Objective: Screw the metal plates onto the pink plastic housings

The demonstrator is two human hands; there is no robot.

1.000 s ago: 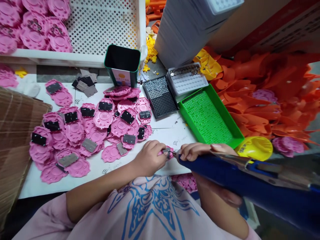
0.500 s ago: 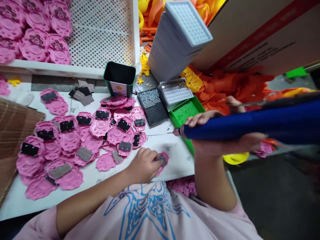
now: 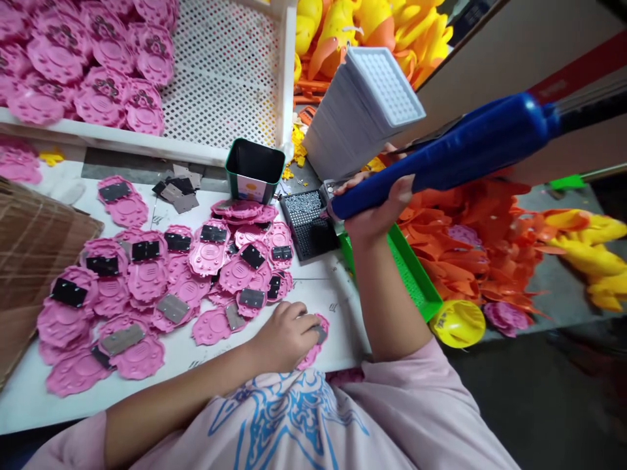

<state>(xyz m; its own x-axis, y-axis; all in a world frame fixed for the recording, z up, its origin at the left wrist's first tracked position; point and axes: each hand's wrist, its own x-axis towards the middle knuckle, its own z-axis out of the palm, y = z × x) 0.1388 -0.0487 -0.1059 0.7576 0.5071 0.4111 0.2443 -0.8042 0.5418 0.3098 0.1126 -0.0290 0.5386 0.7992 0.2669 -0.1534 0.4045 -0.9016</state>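
Observation:
My right hand (image 3: 375,209) is wrapped round a blue electric screwdriver (image 3: 441,153), whose tip reaches the right edge of a black perforated screw tray (image 3: 309,225). Small silvery screws cover the tray's far half. Close to my body, my left hand (image 3: 287,334) presses on a pink plastic part (image 3: 311,356) with a dark plate on it, fingers curled over and partly hiding it. Left of that hand lies a heap of similar pink parts (image 3: 147,277), many bearing black or grey plates fixed with screws. Loose plates (image 3: 179,189) lie behind the heap.
A black bin with a green rim (image 3: 255,171) stands behind the screw tray. At the back left is a white mesh crate (image 3: 220,78) with pink parts. A tall stack of white trays (image 3: 360,104), a green tray (image 3: 416,277) and orange pieces (image 3: 460,241) lie rightward; a cardboard box (image 3: 39,261) sits left.
My right hand has carried the electric screwdriver left and away from me, bringing its tip to the screw tray. My left hand stays on the pink part. The view has shifted slightly.

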